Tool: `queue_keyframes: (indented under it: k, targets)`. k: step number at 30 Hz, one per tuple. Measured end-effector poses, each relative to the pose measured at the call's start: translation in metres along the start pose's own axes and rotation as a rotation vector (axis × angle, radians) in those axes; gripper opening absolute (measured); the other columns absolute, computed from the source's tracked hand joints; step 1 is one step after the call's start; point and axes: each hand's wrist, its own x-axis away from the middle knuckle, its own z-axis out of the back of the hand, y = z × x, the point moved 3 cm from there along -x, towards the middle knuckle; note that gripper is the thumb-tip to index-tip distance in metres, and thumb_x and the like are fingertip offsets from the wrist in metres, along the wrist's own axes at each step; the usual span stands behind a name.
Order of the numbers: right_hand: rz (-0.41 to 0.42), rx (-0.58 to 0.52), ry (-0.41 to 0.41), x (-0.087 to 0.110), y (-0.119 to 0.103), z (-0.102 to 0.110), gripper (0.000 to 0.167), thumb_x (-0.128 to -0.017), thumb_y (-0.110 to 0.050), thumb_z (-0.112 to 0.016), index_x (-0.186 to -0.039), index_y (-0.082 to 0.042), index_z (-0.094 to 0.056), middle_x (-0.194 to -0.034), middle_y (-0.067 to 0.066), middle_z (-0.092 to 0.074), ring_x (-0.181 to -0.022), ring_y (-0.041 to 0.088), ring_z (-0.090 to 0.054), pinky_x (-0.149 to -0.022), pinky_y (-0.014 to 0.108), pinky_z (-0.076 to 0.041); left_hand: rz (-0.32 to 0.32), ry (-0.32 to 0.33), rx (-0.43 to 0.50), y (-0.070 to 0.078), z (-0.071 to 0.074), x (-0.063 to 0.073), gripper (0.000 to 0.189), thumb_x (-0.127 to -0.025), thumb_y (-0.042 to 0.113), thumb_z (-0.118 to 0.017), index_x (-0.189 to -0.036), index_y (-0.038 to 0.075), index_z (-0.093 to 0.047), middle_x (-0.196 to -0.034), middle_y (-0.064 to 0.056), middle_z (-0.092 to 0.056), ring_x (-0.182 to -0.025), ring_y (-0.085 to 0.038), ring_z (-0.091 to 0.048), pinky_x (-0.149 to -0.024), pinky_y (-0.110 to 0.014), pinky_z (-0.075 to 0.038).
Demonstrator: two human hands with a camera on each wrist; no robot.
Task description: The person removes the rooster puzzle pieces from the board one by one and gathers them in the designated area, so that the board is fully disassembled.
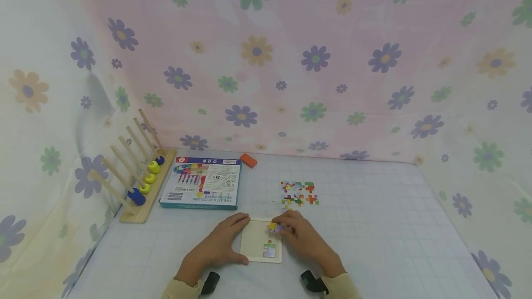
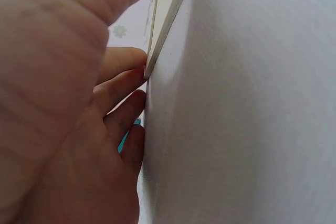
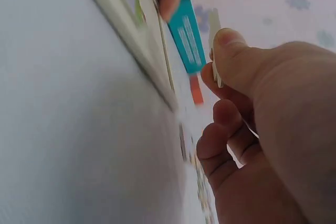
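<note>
A pale wooden puzzle tray [image 1: 253,239] lies flat on the table between the hands. One jigsaw piece with a lilac and green print [image 1: 269,250] sits in its lower right corner. My left hand [image 1: 222,241] holds the tray's left side, thumb at the near corner and fingertips at the far corner. My right hand [image 1: 305,239] pinches a yellow and lilac jigsaw piece [image 1: 274,227] between thumb and forefinger above the tray's right side. In the right wrist view that piece [image 3: 214,40] shows edge-on, raised off the tray. Several joined or close-set colourful jigsaw pieces [image 1: 298,193] lie beyond the right hand.
A flat teal-edged box [image 1: 203,183] lies left of the tray, with an orange block [image 1: 248,160] by its far corner. Farther left stands a wooden peg rack [image 1: 143,211] with upright rods and blue and yellow beads. Flowered cloth [image 1: 282,82] hangs behind.
</note>
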Motion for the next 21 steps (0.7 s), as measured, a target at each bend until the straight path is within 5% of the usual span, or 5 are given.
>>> queue_keyframes:
  k: [9, 15, 21]
  targets:
    - [-0.141, 0.172, 0.165, 0.011, 0.033, 0.032, 0.027, -0.093, -0.012, -0.074, -0.119, -0.019, -0.074, -0.115, -0.007, -0.067, -0.102, 0.011, -0.051, -0.085, 0.029, -0.052, 0.013, 0.000, 0.003, 0.001, -0.001, 0.000, 0.108, -0.070, 0.053, -0.090, -0.159, 0.020, -0.038, -0.166, 0.002, -0.034, -0.154, -0.030, -0.030, -0.125, -0.056, -0.033]
    - [-0.222, 0.219, 0.218, 0.013, 0.041, 0.036, 0.026, -0.094, -0.011, -0.073, -0.119, -0.018, -0.073, -0.121, 0.000, -0.067, -0.096, 0.012, -0.047, -0.081, 0.029, -0.047, 0.010, 0.005, -0.001, 0.000, -0.001, 0.000, 0.108, -0.070, 0.055, -0.089, -0.159, 0.021, -0.038, -0.166, 0.002, -0.034, -0.154, -0.029, -0.030, -0.125, -0.055, -0.034]
    - [-0.219, 0.243, 0.234, 0.011, 0.043, 0.032, 0.025, -0.095, -0.010, -0.072, -0.118, -0.017, -0.072, -0.118, 0.000, -0.067, -0.092, 0.012, -0.044, -0.077, 0.027, -0.045, 0.003, 0.008, -0.007, -0.002, -0.002, 0.000, 0.108, -0.070, 0.056, -0.089, -0.159, 0.020, -0.038, -0.166, 0.003, -0.034, -0.154, -0.029, -0.030, -0.125, -0.055, -0.034]
